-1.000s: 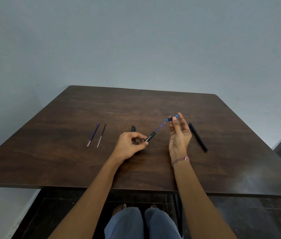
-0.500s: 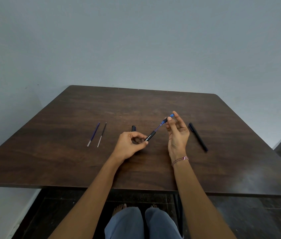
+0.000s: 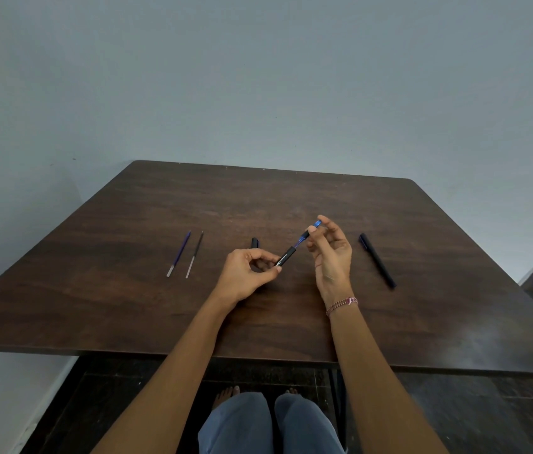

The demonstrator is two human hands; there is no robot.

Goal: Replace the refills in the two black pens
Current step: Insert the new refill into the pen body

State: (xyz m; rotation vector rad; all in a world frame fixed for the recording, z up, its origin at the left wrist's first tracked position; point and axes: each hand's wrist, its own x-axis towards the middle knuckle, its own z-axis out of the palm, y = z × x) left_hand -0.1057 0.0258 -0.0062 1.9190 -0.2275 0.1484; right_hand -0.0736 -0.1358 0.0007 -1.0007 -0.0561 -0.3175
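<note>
My left hand (image 3: 248, 274) pinches the lower end of a black pen barrel (image 3: 285, 256) held above the table's middle. A blue tip section (image 3: 308, 233) with its refill sticks out of the barrel's upper end, and the fingertips of my right hand (image 3: 330, 253) pinch it. A black pen cap (image 3: 254, 242) lies just behind my left hand. The second black pen (image 3: 377, 260), capped, lies on the table to the right. Two loose refills lie side by side at the left: a blue one (image 3: 179, 253) and a dark one (image 3: 194, 254).
The dark wooden table (image 3: 127, 299) stands against a grey wall. Its near edge runs across my forearms. My knees and bare feet show on the dark floor below.
My right hand has slid the blue tip section and refill further into the barrel, so less of the refill shows. My left hand has stayed in place.
</note>
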